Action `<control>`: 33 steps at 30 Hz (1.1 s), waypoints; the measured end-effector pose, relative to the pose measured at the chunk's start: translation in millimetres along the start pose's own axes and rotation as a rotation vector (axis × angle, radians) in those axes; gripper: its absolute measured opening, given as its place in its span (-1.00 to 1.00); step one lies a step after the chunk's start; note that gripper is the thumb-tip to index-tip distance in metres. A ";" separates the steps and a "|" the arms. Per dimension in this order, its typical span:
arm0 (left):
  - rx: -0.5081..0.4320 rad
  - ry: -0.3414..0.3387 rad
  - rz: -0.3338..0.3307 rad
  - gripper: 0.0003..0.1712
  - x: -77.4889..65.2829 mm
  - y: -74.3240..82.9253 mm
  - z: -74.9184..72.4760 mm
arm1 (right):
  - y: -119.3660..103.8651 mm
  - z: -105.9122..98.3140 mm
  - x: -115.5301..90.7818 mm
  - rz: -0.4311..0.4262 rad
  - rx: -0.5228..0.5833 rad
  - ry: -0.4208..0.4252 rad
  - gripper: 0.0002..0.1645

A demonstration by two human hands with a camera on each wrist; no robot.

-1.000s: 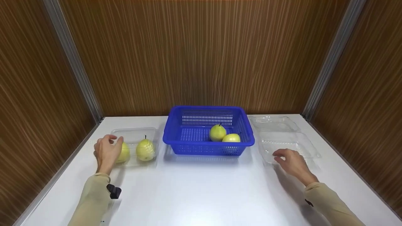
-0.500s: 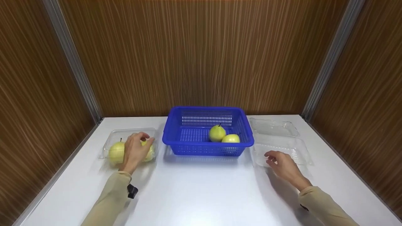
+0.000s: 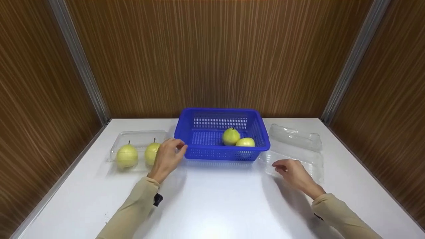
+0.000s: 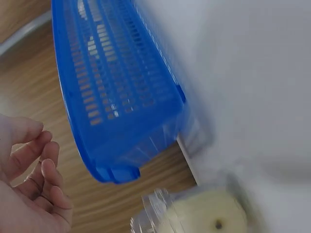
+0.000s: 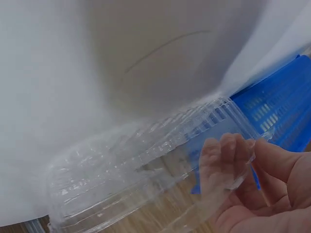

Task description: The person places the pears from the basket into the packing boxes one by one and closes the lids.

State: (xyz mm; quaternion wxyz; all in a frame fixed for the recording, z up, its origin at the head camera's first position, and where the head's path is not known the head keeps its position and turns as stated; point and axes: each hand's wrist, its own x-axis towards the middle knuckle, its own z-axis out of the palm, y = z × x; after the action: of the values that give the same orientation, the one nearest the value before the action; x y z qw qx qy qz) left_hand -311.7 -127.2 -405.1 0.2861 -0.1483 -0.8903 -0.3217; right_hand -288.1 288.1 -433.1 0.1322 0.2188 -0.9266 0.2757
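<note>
My right hand point(image 3: 294, 174) pinches the near left edge of an open clear plastic clamshell box point(image 5: 97, 194); in the right wrist view the fingers show through the plastic, with the thumb on the other side. Its raised lid part point(image 3: 295, 136) lies farther back. My left hand point(image 3: 167, 157) hovers by the front left corner of the blue basket point(image 3: 215, 153), fingers loosely bent and holding nothing. Two yellow-green pears, one at the right front point(image 3: 245, 142) and one behind it point(image 3: 230, 136), sit in the basket. Left of it, another clear box point(image 3: 132, 135) contains two pears point(image 3: 127, 155).
The white table point(image 3: 219, 196) runs between wood-patterned walls point(image 3: 212, 56) at the back and sides. Metal posts point(image 3: 79, 63) stand in the corners. My left forearm passes in front of the left box and partly covers its right pear point(image 3: 151, 153).
My left hand has moved right, from the left box's pears to the basket's corner. The right hand has shifted slightly left, and the open box has slid and turned with it.
</note>
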 end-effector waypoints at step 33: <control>-0.113 -0.549 0.429 -0.48 -22.4 71.6 65.0 | -72.5 23.4 14.9 0.041 0.180 -0.334 -0.55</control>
State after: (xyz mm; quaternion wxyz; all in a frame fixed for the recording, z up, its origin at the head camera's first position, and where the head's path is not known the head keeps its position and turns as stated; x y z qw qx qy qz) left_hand -288.8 -32.7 -424.6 0.0885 -0.4284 -0.8634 -0.2514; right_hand -269.3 215.2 -413.8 -0.0490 0.2535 -0.9116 0.3200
